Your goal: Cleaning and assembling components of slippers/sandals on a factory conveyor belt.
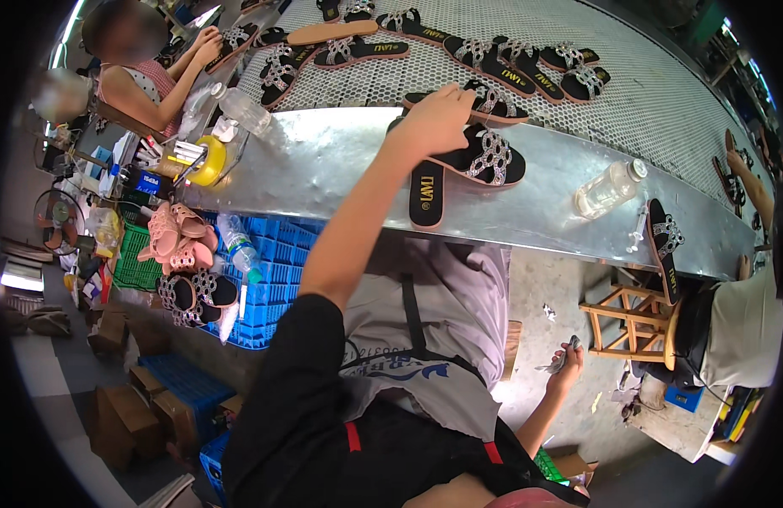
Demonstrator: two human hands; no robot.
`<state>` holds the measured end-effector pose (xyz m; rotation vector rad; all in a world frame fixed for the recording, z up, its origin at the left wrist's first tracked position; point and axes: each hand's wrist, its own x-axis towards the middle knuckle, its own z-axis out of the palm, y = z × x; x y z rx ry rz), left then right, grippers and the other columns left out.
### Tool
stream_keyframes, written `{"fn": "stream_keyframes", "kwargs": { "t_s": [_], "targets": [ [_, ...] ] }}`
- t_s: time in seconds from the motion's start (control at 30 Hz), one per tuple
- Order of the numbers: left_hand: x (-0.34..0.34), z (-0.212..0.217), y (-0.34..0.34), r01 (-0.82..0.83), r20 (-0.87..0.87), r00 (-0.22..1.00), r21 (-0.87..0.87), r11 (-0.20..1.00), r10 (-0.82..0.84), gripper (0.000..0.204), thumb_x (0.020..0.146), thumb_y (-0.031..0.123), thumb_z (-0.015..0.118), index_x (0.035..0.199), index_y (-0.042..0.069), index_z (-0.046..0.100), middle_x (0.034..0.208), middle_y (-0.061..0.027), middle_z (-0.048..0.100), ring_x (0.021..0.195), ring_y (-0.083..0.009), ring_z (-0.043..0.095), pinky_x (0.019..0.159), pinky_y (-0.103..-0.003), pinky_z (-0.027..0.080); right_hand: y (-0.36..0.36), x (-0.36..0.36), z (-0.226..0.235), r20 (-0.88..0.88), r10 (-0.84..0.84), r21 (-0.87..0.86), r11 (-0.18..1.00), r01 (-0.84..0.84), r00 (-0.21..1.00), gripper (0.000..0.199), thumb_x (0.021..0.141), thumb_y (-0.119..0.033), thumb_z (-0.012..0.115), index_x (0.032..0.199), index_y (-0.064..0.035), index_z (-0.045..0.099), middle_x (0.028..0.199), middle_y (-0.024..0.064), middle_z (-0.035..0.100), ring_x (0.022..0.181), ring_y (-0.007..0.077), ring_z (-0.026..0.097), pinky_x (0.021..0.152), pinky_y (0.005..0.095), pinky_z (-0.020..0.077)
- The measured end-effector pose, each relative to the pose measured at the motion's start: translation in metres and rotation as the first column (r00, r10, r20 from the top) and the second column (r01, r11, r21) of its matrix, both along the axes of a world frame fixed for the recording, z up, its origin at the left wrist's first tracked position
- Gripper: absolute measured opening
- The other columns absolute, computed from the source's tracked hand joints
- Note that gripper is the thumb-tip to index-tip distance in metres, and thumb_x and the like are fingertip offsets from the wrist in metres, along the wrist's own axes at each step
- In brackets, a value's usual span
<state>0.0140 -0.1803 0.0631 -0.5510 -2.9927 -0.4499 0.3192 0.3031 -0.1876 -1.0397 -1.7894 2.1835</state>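
My left hand reaches over the metal table edge, fingers bent down onto black sandals with silver glittery straps. A strapped sandal lies just right of its wrist. Another sandal sits behind, partly hidden by the fingers. Below the hand, the black insole of a third sandal points toward me; my hand and wrist cover its other end. Exactly which sandal the fingertips grip is hard to see. Low on the right, away from the table, my right hand is closed around a crumpled grey cloth-like piece.
More sandals lie on the mesh conveyor. Clear bottles stand on the metal ledge; a sandal rests at its right. A blue crate is left, a wooden stool right. Co-workers sit both sides.
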Motion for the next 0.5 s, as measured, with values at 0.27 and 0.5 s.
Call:
{"fn": "stream_keyframes", "kwargs": {
  "t_s": [0.27, 0.5],
  "targets": [
    [-0.063, -0.023, 0.000, 0.098, -0.134, 0.989, 0.345, 0.933, -0.054, 0.084, 0.072, -0.002, 0.065, 0.151, 0.019, 0.047, 0.085, -0.0104, 0.074, 0.079, -0.0321, 0.071, 0.072, -0.041, 0.055, -0.008, -0.010, -0.004, -0.041, 0.023, -0.035, 0.999, -0.024, 0.999, 0.013, 0.097, -0.011, 0.060, 0.110, -0.0074, 0.062, 0.092, 0.0058, 0.067, 0.067, 0.0115, 0.057, 0.058, 0.0260, 0.0470],
    [-0.013, 0.052, -0.032, 0.156, -0.509, 0.833, 0.595, 0.789, 0.219, 0.057, 0.073, -0.006, 0.065, 0.127, 0.011, 0.065, 0.083, -0.0114, 0.074, 0.072, -0.0274, 0.072, 0.068, -0.035, 0.056, -0.005, -0.016, -0.010, -0.042, 0.042, -0.053, 0.998, -0.044, 0.998, 0.014, 0.095, -0.009, 0.060, 0.108, -0.0092, 0.062, 0.093, 0.0048, 0.068, 0.065, 0.0113, 0.056, 0.057, 0.0258, 0.0456]
  ]
}}
